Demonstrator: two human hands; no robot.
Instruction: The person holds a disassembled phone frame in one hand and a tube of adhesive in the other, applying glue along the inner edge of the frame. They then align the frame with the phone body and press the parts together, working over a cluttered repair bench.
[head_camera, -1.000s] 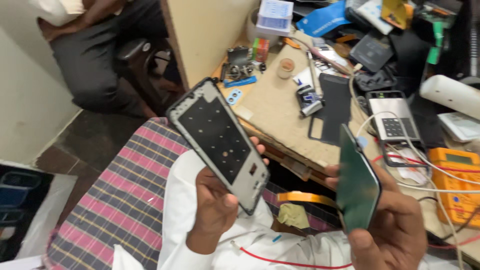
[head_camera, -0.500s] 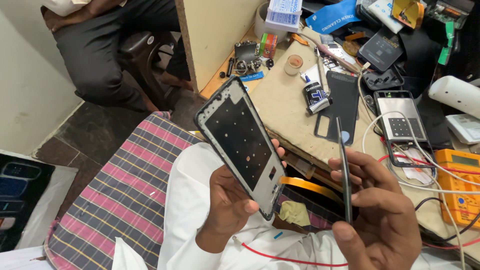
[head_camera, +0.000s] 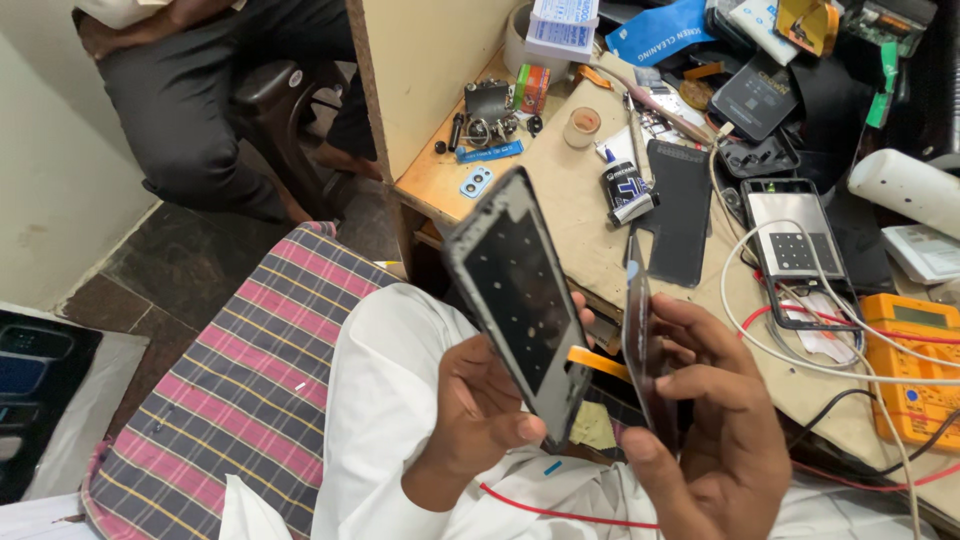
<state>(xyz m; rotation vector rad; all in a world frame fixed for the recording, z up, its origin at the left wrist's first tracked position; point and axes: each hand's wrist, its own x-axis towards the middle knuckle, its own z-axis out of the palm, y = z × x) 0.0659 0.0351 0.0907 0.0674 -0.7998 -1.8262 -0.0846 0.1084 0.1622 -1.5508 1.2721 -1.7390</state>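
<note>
My left hand (head_camera: 480, 420) grips a phone frame (head_camera: 515, 295) by its lower end, inner side facing me, tilted up to the left. In my right hand (head_camera: 700, 420) is a thin dark phone panel (head_camera: 638, 335), held edge-on and upright just right of the frame. An orange flex strip (head_camera: 590, 362) shows between the two parts. Both hands are over my lap, in front of the workbench edge.
The wooden workbench (head_camera: 560, 200) carries a small black glue bottle (head_camera: 625, 190), a black mat (head_camera: 680, 225), a phone with white cables (head_camera: 790, 240), an orange multimeter (head_camera: 915, 360) and small parts. A seated person (head_camera: 190, 110) is at upper left. A plaid cloth (head_camera: 230, 390) covers my lap.
The right hand has turned the dark panel from face-on to edge-on and brought it closer to the frame. The frame has shifted right and tilted further.
</note>
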